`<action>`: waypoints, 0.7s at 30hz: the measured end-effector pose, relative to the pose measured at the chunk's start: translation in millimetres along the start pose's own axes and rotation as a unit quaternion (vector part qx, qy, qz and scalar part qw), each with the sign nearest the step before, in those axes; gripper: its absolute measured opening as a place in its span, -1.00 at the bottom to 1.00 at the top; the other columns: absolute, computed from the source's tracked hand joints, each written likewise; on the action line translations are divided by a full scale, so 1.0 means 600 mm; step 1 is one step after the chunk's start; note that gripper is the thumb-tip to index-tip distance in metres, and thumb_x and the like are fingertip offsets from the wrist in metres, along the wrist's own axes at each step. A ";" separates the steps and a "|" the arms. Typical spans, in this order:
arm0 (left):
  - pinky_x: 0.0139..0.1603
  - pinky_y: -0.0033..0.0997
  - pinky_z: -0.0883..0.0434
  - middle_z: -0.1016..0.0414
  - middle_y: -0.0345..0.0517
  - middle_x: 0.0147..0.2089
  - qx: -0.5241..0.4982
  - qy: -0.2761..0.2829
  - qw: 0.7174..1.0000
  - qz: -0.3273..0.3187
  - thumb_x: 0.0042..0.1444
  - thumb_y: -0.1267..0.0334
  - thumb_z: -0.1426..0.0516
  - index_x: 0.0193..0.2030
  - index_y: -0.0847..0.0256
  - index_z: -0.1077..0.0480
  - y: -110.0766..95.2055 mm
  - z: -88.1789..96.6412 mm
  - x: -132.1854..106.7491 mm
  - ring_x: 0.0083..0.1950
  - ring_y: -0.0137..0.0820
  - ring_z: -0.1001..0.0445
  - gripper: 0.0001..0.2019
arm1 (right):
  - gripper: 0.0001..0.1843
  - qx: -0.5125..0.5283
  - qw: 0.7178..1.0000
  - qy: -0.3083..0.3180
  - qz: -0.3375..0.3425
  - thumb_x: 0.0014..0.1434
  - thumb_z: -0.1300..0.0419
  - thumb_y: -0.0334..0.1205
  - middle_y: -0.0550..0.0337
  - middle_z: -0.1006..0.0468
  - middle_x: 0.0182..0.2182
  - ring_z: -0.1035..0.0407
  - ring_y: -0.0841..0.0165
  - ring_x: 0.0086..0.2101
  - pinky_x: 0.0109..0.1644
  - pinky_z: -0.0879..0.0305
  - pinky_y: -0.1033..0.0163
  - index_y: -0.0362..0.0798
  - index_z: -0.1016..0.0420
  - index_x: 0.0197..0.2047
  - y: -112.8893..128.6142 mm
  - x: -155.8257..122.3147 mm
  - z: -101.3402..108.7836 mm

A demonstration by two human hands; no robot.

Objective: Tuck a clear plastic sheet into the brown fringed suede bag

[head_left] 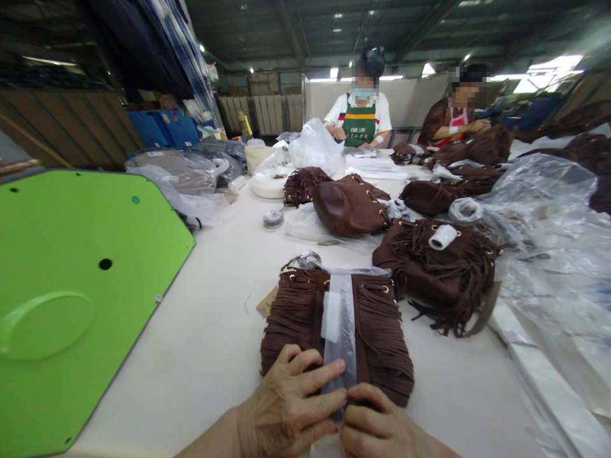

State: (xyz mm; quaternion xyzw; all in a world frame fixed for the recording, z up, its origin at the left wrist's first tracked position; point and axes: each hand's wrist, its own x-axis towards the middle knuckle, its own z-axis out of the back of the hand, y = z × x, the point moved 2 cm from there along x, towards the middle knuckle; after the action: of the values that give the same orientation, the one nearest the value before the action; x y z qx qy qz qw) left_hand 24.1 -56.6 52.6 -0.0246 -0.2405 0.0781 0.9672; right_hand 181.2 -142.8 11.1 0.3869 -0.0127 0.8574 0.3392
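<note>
A brown fringed bag [384, 337] lies flat on the white table in front of me, with brass eyelets along its top edge. Down its middle runs a translucent plastic strip [344, 318], with a white piece [330, 316] beside it. My left hand [291, 401] rests on the bag's lower part, fingers stretched out across the strip. Close against its fingertips, my right hand [377, 423] has its fingers curled in a pinch at the strip's lower end. What sits between those fingers is hidden. A cardboard tag [266, 302] sticks out at the bag's left side.
More brown bags [436, 261] lie to the right and behind, beside heaped clear plastic [554, 254]. A green board [95, 254] fills the left. A tape roll [273, 219] and a larger white roll [271, 183] sit farther back. Two people [361, 121] work across the table.
</note>
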 end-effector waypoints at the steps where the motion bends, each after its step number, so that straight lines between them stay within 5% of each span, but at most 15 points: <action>1: -0.14 -0.24 -0.12 -0.34 -0.23 0.13 0.012 -0.009 1.000 -0.010 0.17 0.09 -0.07 -0.08 0.11 -0.39 -0.001 -0.002 -0.002 -0.06 -0.30 -0.28 -0.75 | -0.64 -0.003 1.000 -0.003 0.006 0.34 0.18 -0.35 0.30 -0.44 -0.53 -0.35 0.56 -0.39 0.21 -0.02 0.35 -0.12 -0.40 -0.34 0.000 0.000 0.001; 9: 0.10 -0.16 -0.11 -0.37 -0.02 0.11 0.119 -0.037 0.990 -0.067 0.19 0.23 -0.07 -0.02 0.31 -0.37 -0.014 -0.029 -0.020 0.18 -0.23 -0.21 -0.74 | -0.68 -0.039 0.999 0.022 -0.005 0.31 0.12 -0.36 0.24 -0.53 -0.43 -0.39 0.49 -0.28 0.15 -0.17 0.33 -0.08 -0.44 -0.30 0.000 0.003 0.014; 14: 0.15 -0.16 -0.11 -0.35 -0.01 0.13 0.087 -0.023 0.994 -0.061 0.26 0.36 0.08 0.01 0.36 -0.34 -0.009 -0.039 -0.017 0.22 -0.21 -0.19 -0.72 | -0.74 -0.092 0.995 0.011 -0.038 0.28 0.06 -0.40 0.24 -0.57 -0.30 -0.38 0.46 -0.15 0.19 -0.13 0.26 -0.07 -0.45 -0.21 0.011 -0.017 0.042; 21: 0.15 -0.14 -0.11 -0.41 0.03 0.05 0.102 -0.079 0.990 -0.053 0.24 0.48 0.12 -0.02 0.38 -0.35 0.010 -0.044 0.007 0.14 -0.26 -0.29 -0.70 | -0.73 -0.192 0.977 -0.025 -0.091 0.30 0.06 -0.35 0.19 -0.57 -0.40 -0.41 0.40 -0.34 -0.17 -0.28 0.25 -0.08 -0.45 -0.29 0.049 -0.058 0.042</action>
State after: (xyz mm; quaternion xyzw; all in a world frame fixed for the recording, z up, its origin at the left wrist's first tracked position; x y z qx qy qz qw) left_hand 39.2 -50.1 30.4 0.0932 -0.3080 0.0521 0.9454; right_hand 196.8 -192.3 12.4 0.3357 -0.1507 0.7945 0.4830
